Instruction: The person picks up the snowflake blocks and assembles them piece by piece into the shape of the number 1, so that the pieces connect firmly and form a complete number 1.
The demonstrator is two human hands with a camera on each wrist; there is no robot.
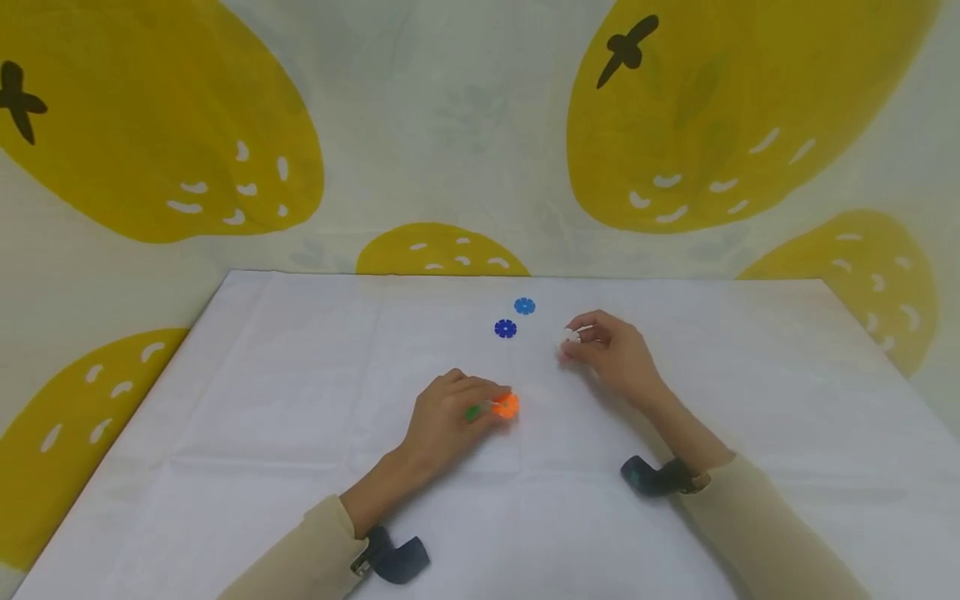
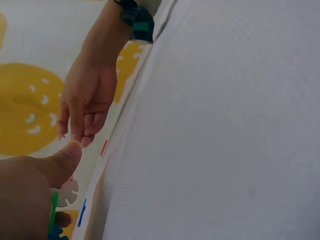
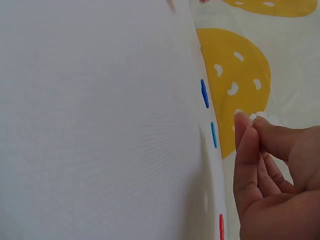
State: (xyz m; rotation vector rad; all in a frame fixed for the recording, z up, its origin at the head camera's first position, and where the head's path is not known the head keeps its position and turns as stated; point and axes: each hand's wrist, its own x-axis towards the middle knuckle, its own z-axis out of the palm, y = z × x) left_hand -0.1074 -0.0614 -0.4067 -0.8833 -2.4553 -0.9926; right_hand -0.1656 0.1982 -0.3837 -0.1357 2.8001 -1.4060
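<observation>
My left hand (image 1: 452, 410) holds a few joined notched plastic discs, with an orange disc (image 1: 507, 406) at the fingertips and a green disc (image 1: 472, 412) nearer the palm. Between them a pale disc (image 2: 69, 193) shows edge-on; the left wrist view also has a blue scalloped edge (image 2: 58, 233) below that hand. Farther off to the right, my right hand (image 1: 617, 354) pinches a white disc (image 1: 570, 337) between thumb and fingers, above the table. The two hands are apart. Fingers partly cover the held discs.
On the white table cover (image 1: 285, 400), a dark blue disc (image 1: 506, 328) and a light blue disc (image 1: 524, 306) lie flat near the far edge. A red disc (image 3: 221, 227) lies edge-on to the right wrist camera. A lemon-patterned cloth (image 1: 450, 125) hangs behind.
</observation>
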